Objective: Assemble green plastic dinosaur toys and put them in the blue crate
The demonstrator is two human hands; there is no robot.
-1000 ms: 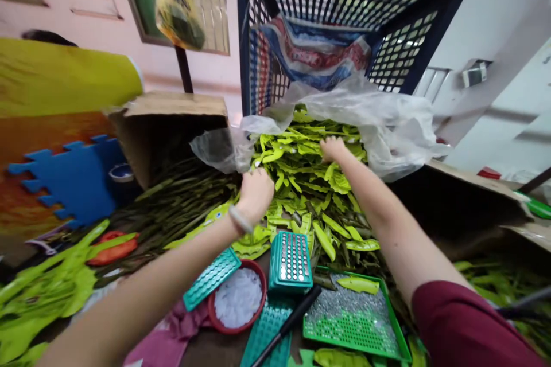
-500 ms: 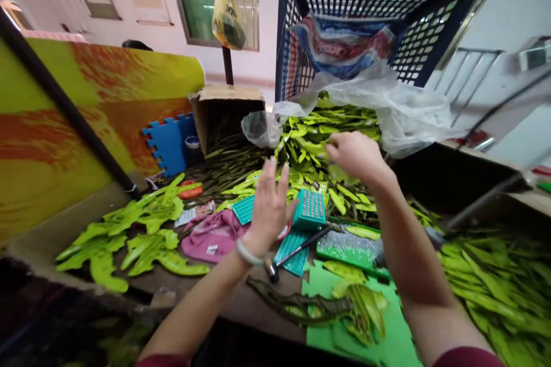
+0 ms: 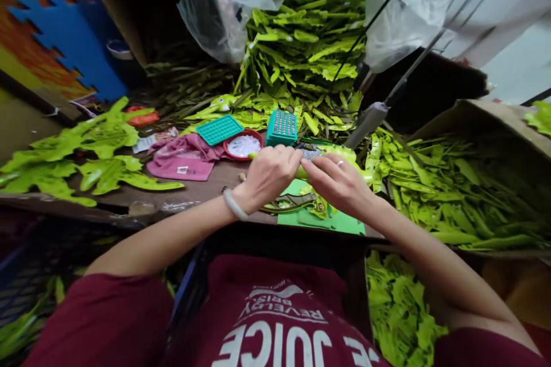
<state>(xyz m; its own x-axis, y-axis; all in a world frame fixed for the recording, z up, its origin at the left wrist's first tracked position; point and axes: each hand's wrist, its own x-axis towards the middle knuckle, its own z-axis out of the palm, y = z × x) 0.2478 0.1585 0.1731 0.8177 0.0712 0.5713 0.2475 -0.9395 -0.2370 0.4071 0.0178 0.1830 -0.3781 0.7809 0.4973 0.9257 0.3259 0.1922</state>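
Note:
My left hand [image 3: 275, 172] and my right hand [image 3: 338, 182] meet over the front of the work table, fingers curled and fingertips nearly touching. Between and behind them shows a bright green leaf-like piece [image 3: 349, 155], partly covered by my fingers; both hands grip it. Below it a green foam mat [image 3: 340, 223] carries a dark-edged leafy piece [image 3: 293, 202]. Just beyond my left hand are a red bowl of white bits [image 3: 244, 145] and a teal tray with rows of small studs [image 3: 283, 124]. Some grey grains [image 3: 310, 152] show behind my fingers.
A tall pile of green pieces [image 3: 305, 40] spills from clear plastic at the back. More fill a carton [image 3: 469, 178] on the right. Large leafy pieces [image 3: 112, 137] and a pink cloth [image 3: 185, 156] lie left. A lamp arm [image 3: 370, 123] reaches in from the upper right.
My right hand has come back from the pile toward me, and my left hand has lowered from open to closed. Both now grip a green piece. The view has tilted down.

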